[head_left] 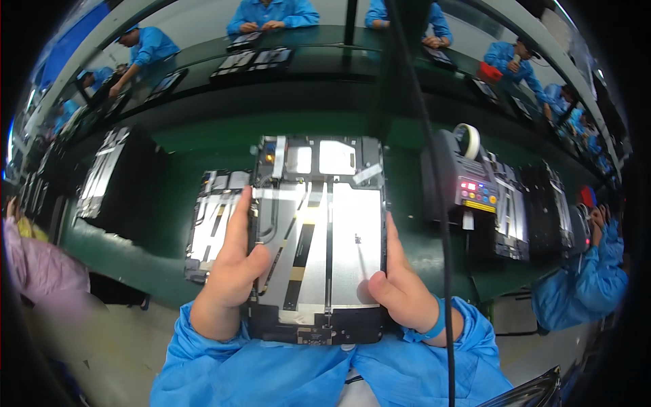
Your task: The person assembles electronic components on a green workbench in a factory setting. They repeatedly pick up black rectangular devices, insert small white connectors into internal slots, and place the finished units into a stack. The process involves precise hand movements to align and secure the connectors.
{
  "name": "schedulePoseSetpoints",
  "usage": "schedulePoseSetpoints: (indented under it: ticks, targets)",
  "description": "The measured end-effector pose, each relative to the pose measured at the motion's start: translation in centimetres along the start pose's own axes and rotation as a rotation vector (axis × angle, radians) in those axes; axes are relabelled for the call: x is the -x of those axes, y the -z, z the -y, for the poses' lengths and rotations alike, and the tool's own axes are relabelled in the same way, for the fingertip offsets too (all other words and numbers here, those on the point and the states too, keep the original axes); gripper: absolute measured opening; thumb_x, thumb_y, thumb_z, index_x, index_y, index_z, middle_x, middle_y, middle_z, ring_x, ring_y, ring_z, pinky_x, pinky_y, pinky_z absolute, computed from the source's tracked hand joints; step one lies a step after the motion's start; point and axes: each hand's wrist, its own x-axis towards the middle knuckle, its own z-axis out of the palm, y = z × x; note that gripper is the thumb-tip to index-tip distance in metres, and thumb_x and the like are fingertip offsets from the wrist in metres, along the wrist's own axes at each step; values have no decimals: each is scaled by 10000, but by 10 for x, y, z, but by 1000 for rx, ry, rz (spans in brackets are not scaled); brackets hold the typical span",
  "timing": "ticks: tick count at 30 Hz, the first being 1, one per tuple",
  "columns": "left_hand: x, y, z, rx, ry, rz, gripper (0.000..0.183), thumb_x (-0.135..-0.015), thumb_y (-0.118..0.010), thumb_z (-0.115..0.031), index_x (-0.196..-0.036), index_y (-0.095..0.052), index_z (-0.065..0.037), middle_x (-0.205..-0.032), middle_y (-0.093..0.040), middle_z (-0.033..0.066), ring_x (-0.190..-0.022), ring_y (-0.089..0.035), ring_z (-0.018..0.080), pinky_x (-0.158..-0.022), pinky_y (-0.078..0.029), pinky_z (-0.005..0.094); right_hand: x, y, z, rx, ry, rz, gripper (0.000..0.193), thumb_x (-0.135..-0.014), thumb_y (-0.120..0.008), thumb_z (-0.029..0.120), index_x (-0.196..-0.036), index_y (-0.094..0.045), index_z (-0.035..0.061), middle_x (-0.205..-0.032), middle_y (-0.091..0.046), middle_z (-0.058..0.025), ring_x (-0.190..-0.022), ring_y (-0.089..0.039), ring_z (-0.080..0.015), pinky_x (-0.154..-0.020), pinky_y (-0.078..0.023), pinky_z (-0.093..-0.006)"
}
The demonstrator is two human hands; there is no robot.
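Holding a flat panel (317, 237) at the dial's centre between left hand (230, 275) and right hand (403, 292), gripping the long edges at nine and three o'clock, laying thumbs over the front. Probably feeling stiff, fairly weighty and slick on the silver plates (356, 230), yet looking fragile along the thin strips (299, 261); calling for a hold on the outer edges, clear of those strips. Having a second panel (210, 220) lying at nine o'clock on a green table (163, 268), and a machine (444, 176) showing red lights at two. Facing people in blue (271, 12) at twelve, working across another bench (325, 41).
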Motion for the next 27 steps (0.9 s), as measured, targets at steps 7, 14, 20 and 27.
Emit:
schedulePoseSetpoints:
  ticks: [7, 14, 20, 27]
  targets:
    - [2, 109, -39, 19, -79, -137, 876, -732, -657, -56, -1467, -189, 34, -1410, -390, 207, -1294, -425, 266, -1085, -319, 367, -18, -1, 17, 130, 131, 238, 684, -973, -470, 321, -1469, -161, -36, -1540, -108, -246, -1446, -14, -357, -1144, -58, -458]
    - [2, 198, 13, -23, 148, -232, 830, -705, -594, 49, -1461, -253, 20, -1418, -395, 165, -1260, -444, 220, -1057, -331, 291, 0, 6, 4, -212, -41, 120, 411, -936, -556, 187, -1311, -486, 34, -1461, -334, -222, -1437, -106, -365, -1132, -129, -457]
    - [-12, 208, 27, -28, 232, -199, 849, -671, -547, 78, -1466, -257, 6, -1384, -431, 156, -1225, -471, 209, -1041, -341, 277, 17, 16, -10, -248, -58, 12, 371, -918, -559, 141, -1268, -518, 23, -1442, -363, -181, -1434, -145, -346, -1126, -171, -444]
    - [-2, 226, 41, -231, 173, -156, 846, -625, -526, 38, -1438, -293, 47, -1442, -374, 182, -1315, -394, 256, -1095, -286, 330, 37, 51, -9, -1, 78, -420, 259, -867, -527, 27, -1124, -558, 31, -1354, -461, -137, -1407, -238, -316, -1115, -198, -421]
